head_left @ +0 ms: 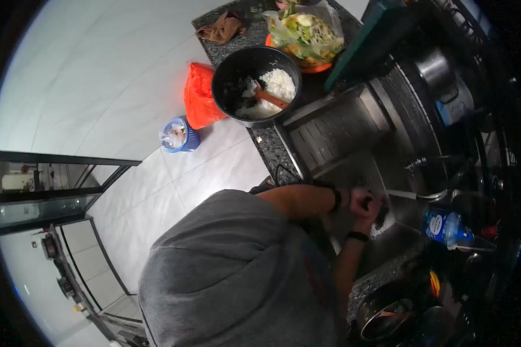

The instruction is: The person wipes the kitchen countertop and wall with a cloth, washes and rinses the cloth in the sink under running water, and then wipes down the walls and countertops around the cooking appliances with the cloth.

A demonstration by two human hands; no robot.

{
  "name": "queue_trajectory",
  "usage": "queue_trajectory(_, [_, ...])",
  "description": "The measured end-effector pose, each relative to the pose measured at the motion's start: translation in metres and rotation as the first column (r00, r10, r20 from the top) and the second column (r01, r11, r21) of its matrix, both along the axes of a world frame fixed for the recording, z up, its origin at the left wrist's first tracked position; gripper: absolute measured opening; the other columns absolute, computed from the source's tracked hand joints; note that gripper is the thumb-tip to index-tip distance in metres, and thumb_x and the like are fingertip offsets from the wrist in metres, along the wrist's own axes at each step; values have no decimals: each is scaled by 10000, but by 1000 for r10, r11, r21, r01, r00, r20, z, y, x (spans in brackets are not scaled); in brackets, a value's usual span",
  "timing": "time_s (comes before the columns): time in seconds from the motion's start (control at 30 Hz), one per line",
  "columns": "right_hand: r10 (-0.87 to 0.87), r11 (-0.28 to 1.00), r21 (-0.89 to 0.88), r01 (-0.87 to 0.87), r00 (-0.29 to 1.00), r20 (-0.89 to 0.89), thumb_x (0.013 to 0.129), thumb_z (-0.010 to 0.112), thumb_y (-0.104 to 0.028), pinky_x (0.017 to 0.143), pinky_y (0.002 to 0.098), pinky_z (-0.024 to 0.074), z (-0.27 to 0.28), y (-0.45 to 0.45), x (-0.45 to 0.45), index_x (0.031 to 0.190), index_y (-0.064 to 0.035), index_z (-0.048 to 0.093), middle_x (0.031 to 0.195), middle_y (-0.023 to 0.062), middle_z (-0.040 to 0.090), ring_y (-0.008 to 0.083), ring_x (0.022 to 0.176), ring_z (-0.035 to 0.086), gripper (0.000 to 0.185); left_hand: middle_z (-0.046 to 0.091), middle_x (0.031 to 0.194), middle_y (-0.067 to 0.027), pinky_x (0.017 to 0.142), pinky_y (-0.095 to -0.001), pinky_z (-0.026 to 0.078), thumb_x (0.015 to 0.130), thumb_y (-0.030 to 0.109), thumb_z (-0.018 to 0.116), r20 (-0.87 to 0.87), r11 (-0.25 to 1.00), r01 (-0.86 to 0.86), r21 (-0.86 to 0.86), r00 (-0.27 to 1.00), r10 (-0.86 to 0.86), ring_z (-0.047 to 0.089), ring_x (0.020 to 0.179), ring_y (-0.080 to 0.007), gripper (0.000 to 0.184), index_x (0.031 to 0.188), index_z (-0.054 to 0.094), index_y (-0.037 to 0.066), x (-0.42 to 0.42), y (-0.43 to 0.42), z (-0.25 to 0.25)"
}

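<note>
Over the steel sink [353, 165], my left hand [358, 198] and my right hand [368, 213] are pressed together. Their fingers are curled in and slightly blurred. A small dark patch [381, 217] shows beside the right hand; I cannot make out what it is or whether I hold it. Just beyond the hands is a faucet [437, 196], with a pale streak like running water between it and my fingers. Black bands circle both wrists. What lies between the palms is hidden.
A black pot [226, 95] holds white rice and a brown-handled paddle [271, 99]. Behind it, vegetables [309, 32] lie in a plastic-lined orange container. A blue bottle [437, 225] stands by the faucet. A red bag [200, 101] hangs near a blue bin [189, 140].
</note>
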State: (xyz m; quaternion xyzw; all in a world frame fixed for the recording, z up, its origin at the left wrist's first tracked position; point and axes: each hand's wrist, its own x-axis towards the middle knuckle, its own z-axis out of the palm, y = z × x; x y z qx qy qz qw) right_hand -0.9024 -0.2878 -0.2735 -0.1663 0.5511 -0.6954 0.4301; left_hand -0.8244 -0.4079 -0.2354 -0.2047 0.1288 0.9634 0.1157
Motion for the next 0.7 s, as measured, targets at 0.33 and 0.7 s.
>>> queue_trajectory(0.33, [-57,963,267,47,998,31,869,449,-385,922,378,380,39,-41,-20,1265,9,402,1211,176,477,254,1109,462,561,550,840,-41,689,-299,452,837,225,531,220,225,281,-933,940,-260,525,752,-148,177,933,526,77,-21,-6,-48])
queue_trajectory(0.7, [7,965,238,-112,915,404,907,368,-449,951,408,368,12,-55,-20,1239,-3,437,1251,188,468,317,1144,451,560,546,742,-38,610,-300,462,894,278,466,453,297,462,-836,886,-103,529,649,-147,218,845,538,78,-13,-16,-24])
